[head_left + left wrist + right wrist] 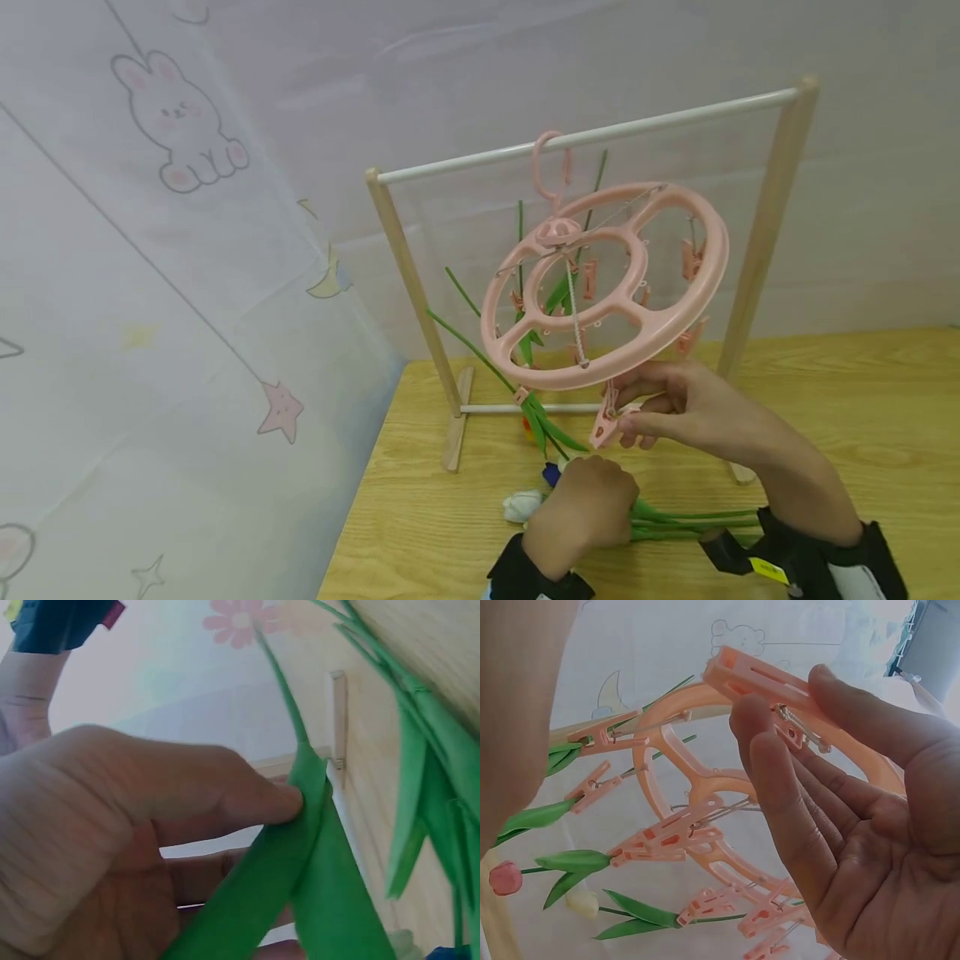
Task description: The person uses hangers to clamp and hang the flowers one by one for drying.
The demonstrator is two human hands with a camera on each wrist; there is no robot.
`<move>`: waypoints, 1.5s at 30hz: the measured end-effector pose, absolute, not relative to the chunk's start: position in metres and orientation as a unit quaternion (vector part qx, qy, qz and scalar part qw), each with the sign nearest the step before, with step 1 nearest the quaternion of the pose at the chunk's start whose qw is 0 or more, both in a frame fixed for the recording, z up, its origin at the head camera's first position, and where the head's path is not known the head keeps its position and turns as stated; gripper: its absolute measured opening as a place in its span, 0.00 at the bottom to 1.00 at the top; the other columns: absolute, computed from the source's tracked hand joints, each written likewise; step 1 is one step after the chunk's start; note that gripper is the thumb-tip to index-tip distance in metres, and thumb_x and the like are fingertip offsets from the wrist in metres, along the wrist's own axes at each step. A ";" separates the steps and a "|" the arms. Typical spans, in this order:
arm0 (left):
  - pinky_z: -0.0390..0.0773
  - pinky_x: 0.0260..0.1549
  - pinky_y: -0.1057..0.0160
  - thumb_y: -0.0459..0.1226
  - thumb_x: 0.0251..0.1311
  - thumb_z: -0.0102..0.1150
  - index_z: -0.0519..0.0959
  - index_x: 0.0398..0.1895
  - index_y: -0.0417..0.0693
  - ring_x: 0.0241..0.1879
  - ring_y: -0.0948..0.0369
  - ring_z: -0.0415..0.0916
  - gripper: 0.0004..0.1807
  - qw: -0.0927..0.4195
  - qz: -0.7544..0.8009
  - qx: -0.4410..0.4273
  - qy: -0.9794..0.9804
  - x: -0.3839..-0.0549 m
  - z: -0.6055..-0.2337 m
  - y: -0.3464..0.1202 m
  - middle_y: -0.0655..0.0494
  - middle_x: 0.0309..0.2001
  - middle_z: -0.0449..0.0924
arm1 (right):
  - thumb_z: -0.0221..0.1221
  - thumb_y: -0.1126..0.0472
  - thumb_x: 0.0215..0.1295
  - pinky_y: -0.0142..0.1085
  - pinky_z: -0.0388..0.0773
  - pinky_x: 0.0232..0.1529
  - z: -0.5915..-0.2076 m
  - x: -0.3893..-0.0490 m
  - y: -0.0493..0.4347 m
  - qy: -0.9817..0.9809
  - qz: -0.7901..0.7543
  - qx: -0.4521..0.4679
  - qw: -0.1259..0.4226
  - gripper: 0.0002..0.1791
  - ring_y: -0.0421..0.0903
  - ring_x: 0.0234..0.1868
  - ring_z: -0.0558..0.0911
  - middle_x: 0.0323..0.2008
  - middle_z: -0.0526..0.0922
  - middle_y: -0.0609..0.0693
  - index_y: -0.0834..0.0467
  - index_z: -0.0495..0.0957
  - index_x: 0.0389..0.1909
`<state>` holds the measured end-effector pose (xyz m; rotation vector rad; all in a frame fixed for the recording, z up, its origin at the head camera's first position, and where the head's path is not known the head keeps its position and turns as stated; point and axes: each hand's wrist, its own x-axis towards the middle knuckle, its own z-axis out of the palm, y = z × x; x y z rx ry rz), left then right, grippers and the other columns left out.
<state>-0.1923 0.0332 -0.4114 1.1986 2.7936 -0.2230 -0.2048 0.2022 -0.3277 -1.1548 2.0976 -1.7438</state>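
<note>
My right hand (693, 412) pinches a pink clothespin (603, 429) that hangs from the rim of a round pink clip hanger (675, 321). In the right wrist view, thumb and fingertips are on this clothespin (757, 679). Below and to the left, my left hand (592, 504) is low over the table. Its thumb and fingers pinch the leafy green stem of an artificial tulip (307, 780); its bloom cannot be made out. More tulips hang upside down from other clothespins, among them a pink tulip (506, 878) and a white tulip (583, 903).
The hanger hooks over the white bar (675, 125) of a wooden-legged rack (772, 217) on the wood-grain table (862, 433). Loose green stems (697, 523) lie by my left hand, near a white bloom (522, 506) and a blue bloom (552, 474). A printed cloth (187, 333) covers the wall.
</note>
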 end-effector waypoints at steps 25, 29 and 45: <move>0.70 0.23 0.73 0.28 0.49 0.58 0.85 0.34 0.57 0.22 0.72 0.67 0.15 0.143 0.193 0.339 0.910 -0.187 -0.335 -0.075 0.70 0.32 0.79 | 0.54 0.69 0.65 0.39 0.81 0.32 -0.330 -0.208 0.207 0.749 -0.530 -0.394 0.047 0.10 0.46 0.35 0.81 0.37 0.82 0.52 0.63 0.74 0.46; 0.70 0.25 0.76 0.31 0.54 0.57 0.84 0.36 0.56 0.26 0.74 0.68 0.11 0.109 0.206 0.412 0.881 -0.186 -0.331 -0.078 0.70 0.35 0.79 | 0.53 0.69 0.65 0.39 0.81 0.32 -0.329 -0.208 0.209 0.751 -0.530 -0.391 0.049 0.10 0.46 0.36 0.81 0.37 0.82 0.52 0.64 0.73 0.47; 0.75 0.35 0.75 0.38 0.63 0.55 0.80 0.43 0.50 0.34 0.77 0.72 0.08 -0.083 0.373 0.426 0.820 -0.195 -0.334 -0.056 0.63 0.38 0.81 | 0.57 0.70 0.62 0.38 0.80 0.29 -0.330 -0.210 0.200 0.740 -0.537 -0.404 0.021 0.12 0.46 0.32 0.80 0.34 0.82 0.51 0.64 0.74 0.46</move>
